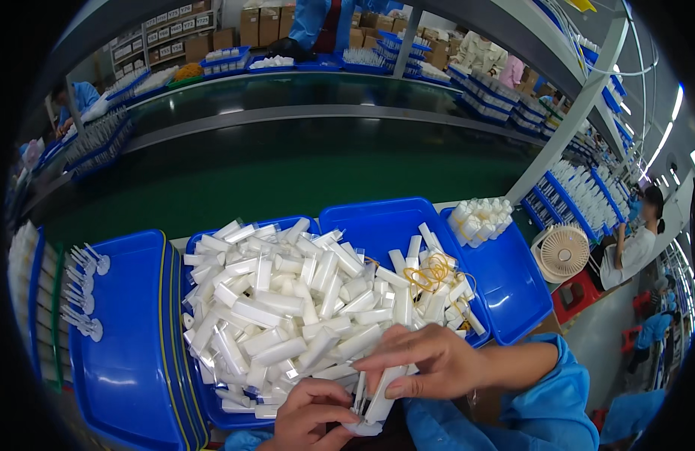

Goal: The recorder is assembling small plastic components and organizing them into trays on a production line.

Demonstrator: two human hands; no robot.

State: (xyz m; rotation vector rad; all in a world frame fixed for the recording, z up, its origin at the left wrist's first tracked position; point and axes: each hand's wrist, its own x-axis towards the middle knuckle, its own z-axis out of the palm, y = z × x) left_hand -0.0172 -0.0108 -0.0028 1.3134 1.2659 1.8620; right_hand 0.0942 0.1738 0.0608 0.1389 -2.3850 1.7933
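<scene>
Low in the middle, my left hand (311, 418) pinches a small white plastic base (365, 428) with thin prongs standing up from it. My right hand (445, 367) has its thumb on a white oblong block (385, 394), held upright against that base. The right index finger stretches across over the prongs. Just beyond both hands lies a large heap of similar white oblong pieces (276, 308), some with clear film ends, filling a blue tray (197, 402). To its right, another blue tray (370, 218) holds more white pieces and loose yellow rubber bands (432, 272).
At left, stacked blue trays (122, 353) carry several white pronged bases (81, 293). Bundled white pieces (481, 221) sit in the right blue tray (505, 293). A green conveyor belt (310, 161) runs behind. A beige fan (562, 252) stands at right; co-workers (311, 26) are across the line.
</scene>
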